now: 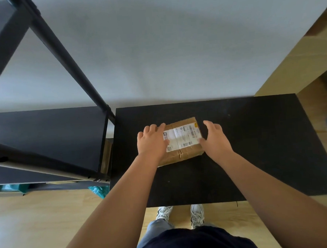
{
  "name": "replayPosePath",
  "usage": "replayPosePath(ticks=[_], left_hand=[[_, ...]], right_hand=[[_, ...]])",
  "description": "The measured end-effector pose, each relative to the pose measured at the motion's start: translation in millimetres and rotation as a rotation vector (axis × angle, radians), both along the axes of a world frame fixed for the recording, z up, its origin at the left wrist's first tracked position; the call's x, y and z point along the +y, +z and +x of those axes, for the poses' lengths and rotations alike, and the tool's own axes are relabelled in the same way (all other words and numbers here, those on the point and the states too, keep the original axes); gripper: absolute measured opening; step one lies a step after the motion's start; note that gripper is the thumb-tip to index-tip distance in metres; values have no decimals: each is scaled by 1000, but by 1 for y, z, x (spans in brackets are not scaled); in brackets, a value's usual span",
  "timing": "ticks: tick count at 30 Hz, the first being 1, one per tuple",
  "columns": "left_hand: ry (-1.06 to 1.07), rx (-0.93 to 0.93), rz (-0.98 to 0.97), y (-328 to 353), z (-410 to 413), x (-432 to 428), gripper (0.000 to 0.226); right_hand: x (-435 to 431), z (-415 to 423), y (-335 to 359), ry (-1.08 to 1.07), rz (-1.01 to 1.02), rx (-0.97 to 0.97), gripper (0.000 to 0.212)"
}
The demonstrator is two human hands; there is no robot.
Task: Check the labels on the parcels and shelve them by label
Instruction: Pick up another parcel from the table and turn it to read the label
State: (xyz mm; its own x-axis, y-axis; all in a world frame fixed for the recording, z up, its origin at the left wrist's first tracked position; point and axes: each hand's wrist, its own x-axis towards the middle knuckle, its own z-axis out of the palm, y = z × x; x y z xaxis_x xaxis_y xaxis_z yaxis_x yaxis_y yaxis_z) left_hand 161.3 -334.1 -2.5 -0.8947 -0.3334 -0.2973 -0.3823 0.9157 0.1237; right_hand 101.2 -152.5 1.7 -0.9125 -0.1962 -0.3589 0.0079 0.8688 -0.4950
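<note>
The black shelving unit (51,137) stands directly left of the black table (254,147), their edges almost meeting. The shelf board nearest the table shows nothing on it in this view, which makes it a likely destination for sorted parcels.

On the table, toward its left half, lies the single cardboard parcel (180,142), flat and slightly rotated against the table edges. Its white shipping label (180,138) faces up, which puts the print toward the person's eyes; the text itself is too small to read from here.

The left hand (152,141) rests on the left end of the parcel, fingers spread and curled over the far edge, the thumb lying on the label's left margin. This looks like a steadying contact, not a full clamp.

The right hand (214,138) sits at the parcel's right end, fingers apart and slightly bent, thumb touching the near right corner. Whether the fingertips press the far side cannot be determined.

Judgement: the label check is in progress, and the two-sided hand placement prepares a level lift toward the shelving unit.
</note>
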Motion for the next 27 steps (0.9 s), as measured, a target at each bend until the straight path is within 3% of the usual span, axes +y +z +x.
replayPosePath(ticks=[5,10,14,21,24,27], left_hand=[[218,-15,-14,-2,9,3,70],[410,-89,174,-2,12,20,77],[464,-108,304,-2,16,25,61],[733,-19,758,-9,29,19,54],[810,-50,964,-8,32,19,60],[797,-65,1007,-5,32,19,45]], right_hand=[[3,13,-3,-117,-30,-108,69],[-11,25,-10,-76,-93,-273,55],[-18,27,-14,-32,-99,-260,56],[-13,16,-8,5,-112,-257,53],[-15,17,-8,-57,-151,-378,55],[-12,19,-7,-122,-200,-476,54]])
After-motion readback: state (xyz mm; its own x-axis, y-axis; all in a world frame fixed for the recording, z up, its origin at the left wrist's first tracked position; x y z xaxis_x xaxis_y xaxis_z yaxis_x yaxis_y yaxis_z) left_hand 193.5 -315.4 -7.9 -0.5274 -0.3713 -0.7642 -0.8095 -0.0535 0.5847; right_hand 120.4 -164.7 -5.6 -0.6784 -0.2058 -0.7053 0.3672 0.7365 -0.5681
